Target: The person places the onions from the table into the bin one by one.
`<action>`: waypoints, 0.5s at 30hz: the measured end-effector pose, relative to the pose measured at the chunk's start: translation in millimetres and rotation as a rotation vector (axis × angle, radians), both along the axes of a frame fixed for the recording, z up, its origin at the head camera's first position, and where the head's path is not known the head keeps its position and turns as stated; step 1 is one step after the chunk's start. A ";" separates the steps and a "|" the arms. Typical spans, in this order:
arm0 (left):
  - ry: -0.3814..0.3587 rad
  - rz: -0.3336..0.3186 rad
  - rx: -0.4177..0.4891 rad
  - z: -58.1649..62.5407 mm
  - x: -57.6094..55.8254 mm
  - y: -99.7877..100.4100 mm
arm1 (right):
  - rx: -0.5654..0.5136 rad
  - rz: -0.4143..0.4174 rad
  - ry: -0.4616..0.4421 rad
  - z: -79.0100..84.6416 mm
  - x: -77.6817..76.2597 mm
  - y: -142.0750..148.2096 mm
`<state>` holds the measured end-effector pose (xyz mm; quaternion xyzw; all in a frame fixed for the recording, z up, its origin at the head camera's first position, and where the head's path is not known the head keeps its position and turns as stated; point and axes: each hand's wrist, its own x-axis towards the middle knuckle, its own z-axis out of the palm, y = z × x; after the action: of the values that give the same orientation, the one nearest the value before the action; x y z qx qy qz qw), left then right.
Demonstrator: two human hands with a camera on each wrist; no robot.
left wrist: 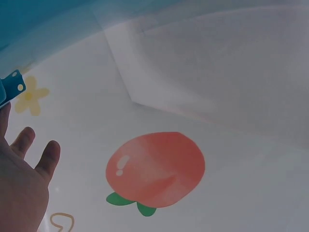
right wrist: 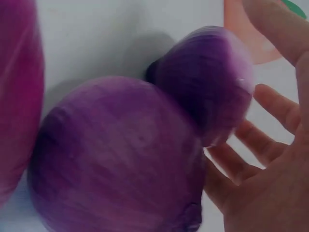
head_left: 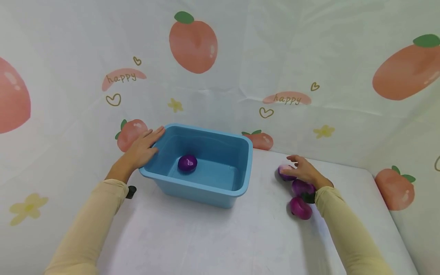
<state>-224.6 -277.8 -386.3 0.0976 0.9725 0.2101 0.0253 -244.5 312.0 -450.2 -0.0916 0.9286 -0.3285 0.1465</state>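
Observation:
A blue plastic tub (head_left: pixel 203 194) stands on the white surface, with one purple onion (head_left: pixel 187 163) lying inside it. My left hand (head_left: pixel 141 150) rests on the tub's left rim with fingers fairly straight; the left wrist view shows spread fingers (left wrist: pixel 47 162) beside a blue edge. To the right of the tub lie a pale-sided purple onion (right wrist: pixel 217 77), a larger purple onion (right wrist: pixel 120 150) and a magenta onion (head_left: pixel 301 208), close together. Around the pale-sided onion, the farthest one, my right hand (head_left: pixel 307 172) spreads its fingers, the thumb apart from it.
Behind the tub hangs a white backdrop (head_left: pixel 227 84) printed with peaches, hearts and flowers. Near the left forearm a small black object (head_left: pixel 131 191) shows. The white table surface (head_left: pixel 220 240) extends in front, and the backdrop also borders it on the right.

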 end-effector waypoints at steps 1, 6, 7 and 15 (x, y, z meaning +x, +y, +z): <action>0.000 -0.001 -0.001 0.3 -0.2 -0.5 | 0.011 0.010 0.001 -1.9 -0.1 -0.2; 0.004 -0.005 -0.002 0.1 -0.9 -1.4 | 0.053 0.033 0.001 -8.8 -0.1 -1.7; 0.005 -0.004 -0.001 0.1 -1.0 -1.3 | 0.059 0.033 -0.001 -9.4 0.0 -2.0; 0.008 0.004 -0.003 1.0 -0.3 -0.7 | 0.088 0.044 -0.004 -10.0 -0.3 -3.4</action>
<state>-224.9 -278.5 -385.3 0.0964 0.9730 0.2085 0.0209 -244.7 308.6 -460.2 -0.1049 0.9396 -0.2842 0.1596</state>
